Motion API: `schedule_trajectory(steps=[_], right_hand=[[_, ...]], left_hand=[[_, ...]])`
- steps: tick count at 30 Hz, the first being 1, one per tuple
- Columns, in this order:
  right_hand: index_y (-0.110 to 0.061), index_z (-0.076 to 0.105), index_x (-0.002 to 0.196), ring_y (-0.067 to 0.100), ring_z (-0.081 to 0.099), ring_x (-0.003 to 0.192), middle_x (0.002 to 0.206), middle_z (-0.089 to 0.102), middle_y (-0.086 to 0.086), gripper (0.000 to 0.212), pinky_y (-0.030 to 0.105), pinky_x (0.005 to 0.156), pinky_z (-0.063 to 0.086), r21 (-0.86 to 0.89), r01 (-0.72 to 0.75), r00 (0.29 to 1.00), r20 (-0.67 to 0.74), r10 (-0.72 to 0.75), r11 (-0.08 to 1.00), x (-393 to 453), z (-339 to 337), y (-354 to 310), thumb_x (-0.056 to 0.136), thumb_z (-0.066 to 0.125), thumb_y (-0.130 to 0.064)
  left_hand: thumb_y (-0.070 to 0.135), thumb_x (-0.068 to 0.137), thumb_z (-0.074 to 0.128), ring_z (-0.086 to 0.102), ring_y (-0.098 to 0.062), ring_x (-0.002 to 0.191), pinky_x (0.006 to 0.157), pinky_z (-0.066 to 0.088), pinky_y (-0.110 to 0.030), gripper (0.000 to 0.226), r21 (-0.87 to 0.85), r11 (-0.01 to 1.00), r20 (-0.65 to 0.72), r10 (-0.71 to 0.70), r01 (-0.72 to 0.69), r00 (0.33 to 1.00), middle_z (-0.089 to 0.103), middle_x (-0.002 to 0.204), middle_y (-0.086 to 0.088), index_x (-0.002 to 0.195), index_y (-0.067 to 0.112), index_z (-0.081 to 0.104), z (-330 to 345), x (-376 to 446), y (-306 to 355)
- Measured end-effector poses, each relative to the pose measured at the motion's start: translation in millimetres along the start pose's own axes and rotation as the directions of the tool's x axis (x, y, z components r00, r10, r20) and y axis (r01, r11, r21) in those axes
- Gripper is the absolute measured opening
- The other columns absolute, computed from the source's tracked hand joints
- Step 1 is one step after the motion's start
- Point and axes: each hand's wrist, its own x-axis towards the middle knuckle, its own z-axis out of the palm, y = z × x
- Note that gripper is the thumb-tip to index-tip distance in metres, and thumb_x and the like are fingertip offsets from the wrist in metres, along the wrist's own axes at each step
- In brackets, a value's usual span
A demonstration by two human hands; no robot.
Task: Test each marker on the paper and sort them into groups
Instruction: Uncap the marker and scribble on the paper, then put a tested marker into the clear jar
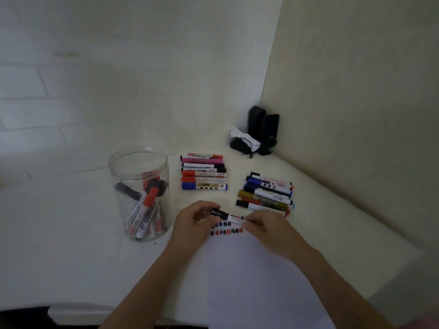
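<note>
A white marker with a black cap (228,216) lies level between my two hands, just above the top of the white paper (259,276). My left hand (195,222) pinches its black cap end. My right hand (268,230) grips the white barrel. Two rows of small black, blue and red test marks (226,228) run across the top of the paper. A clear plastic jar (139,193) to the left holds several markers. One sorted group of markers (204,173) lies behind the paper, another group (267,193) to the right.
The white table meets a tiled wall behind and a plain wall on the right. Black speakers (262,129) and a white wrapped bundle (241,137) sit in the far corner. The table's front edge (80,309) is at lower left.
</note>
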Motion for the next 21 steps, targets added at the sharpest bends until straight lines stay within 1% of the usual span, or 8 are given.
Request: schedule_trajectory(steps=[3,5,8,12,14,16,18,21], right_hand=[[-0.020,0.070,0.113,0.013,0.058,0.095,0.105,0.064,-0.002,0.025,0.025,0.081,0.044,-0.048,-0.057,0.967,-0.250,0.043,0.997,12.4,-4.6,15.8,0.095,0.058,-0.033],[-0.022,0.070,0.114,0.019,0.057,0.102,0.108,0.062,0.001,0.026,0.030,0.082,0.041,-0.136,-0.167,0.928,-0.357,0.109,0.977,20.2,-12.1,31.3,0.094,0.058,-0.035],[-0.025,0.068,0.117,0.021,0.053,0.110,0.116,0.061,0.001,0.026,0.038,0.090,0.036,-0.195,-0.277,0.901,-0.394,0.184,0.941,31.3,-16.2,44.9,0.094,0.059,-0.035],[-0.028,0.068,0.117,0.021,0.049,0.111,0.114,0.061,-0.001,0.026,0.037,0.090,0.031,-0.226,-0.276,0.903,-0.393,0.171,0.934,43.2,-8.3,51.3,0.093,0.061,-0.034],[-0.028,0.067,0.118,0.021,0.047,0.113,0.116,0.058,-0.001,0.027,0.035,0.089,0.027,-0.185,-0.234,0.888,-0.440,0.133,0.954,46.7,-4.2,52.1,0.091,0.064,-0.027],[-0.024,0.068,0.116,0.022,0.051,0.110,0.113,0.059,0.000,0.031,0.037,0.094,0.035,-0.139,-0.103,0.865,-0.501,0.020,0.985,49.0,0.0,48.6,0.086,0.069,-0.015],[-0.019,0.069,0.113,0.018,0.057,0.101,0.108,0.060,0.000,0.032,0.037,0.092,0.048,-0.088,0.060,0.853,-0.513,-0.097,0.994,48.5,5.4,37.4,0.084,0.070,-0.006],[-0.017,0.072,0.106,0.004,0.058,0.081,0.095,0.063,-0.006,0.023,0.014,0.077,0.048,0.093,0.157,0.883,-0.460,-0.098,0.983,38.5,14.7,14.3,0.086,0.068,-0.006]], left_hand=[[0.018,0.081,0.074,0.054,0.002,0.105,0.093,0.043,-0.017,0.035,0.141,0.990,-0.057,-0.011,0.019,0.998,0.061,0.111,0.016,0.112,0.029,0.063,2.3,-0.4,-1.1],[0.016,0.083,0.071,0.052,0.000,0.105,0.095,0.042,-0.018,0.034,0.222,0.975,-0.054,0.030,-0.017,0.998,0.058,0.111,0.014,0.114,0.025,0.061,3.6,-1.6,1.2],[0.016,0.085,0.069,0.052,-0.002,0.103,0.094,0.043,-0.019,0.031,0.300,0.953,-0.027,0.055,-0.044,0.998,0.057,0.109,0.012,0.115,0.022,0.060,4.6,-2.2,4.2],[0.016,0.088,0.065,0.054,0.001,0.098,0.092,0.046,-0.018,0.025,0.303,0.953,-0.085,0.043,-0.015,0.995,0.058,0.106,0.014,0.112,0.024,0.060,6.4,1.7,-0.3],[0.014,0.090,0.061,0.054,0.004,0.095,0.084,0.047,-0.014,0.023,0.289,0.957,-0.113,0.016,0.018,0.993,0.058,0.107,0.013,0.110,0.026,0.060,7.8,7.0,-1.4],[0.013,0.092,0.058,0.054,0.002,0.092,0.074,0.043,-0.009,0.023,0.291,0.955,-0.142,-0.022,0.063,0.990,0.057,0.109,0.011,0.111,0.025,0.061,7.8,16.8,0.5],[0.010,0.092,0.057,0.053,-0.003,0.100,0.083,0.042,-0.014,0.027,0.351,0.934,-0.175,-0.004,0.066,0.985,0.056,0.115,0.008,0.114,0.025,0.060,5.8,31.2,2.0],[0.004,0.090,0.057,0.048,-0.016,0.118,0.104,0.039,-0.028,0.037,0.564,0.826,-0.166,0.132,-0.015,0.977,0.055,0.128,0.000,0.125,0.016,0.057,2.6,61.9,-1.2]])
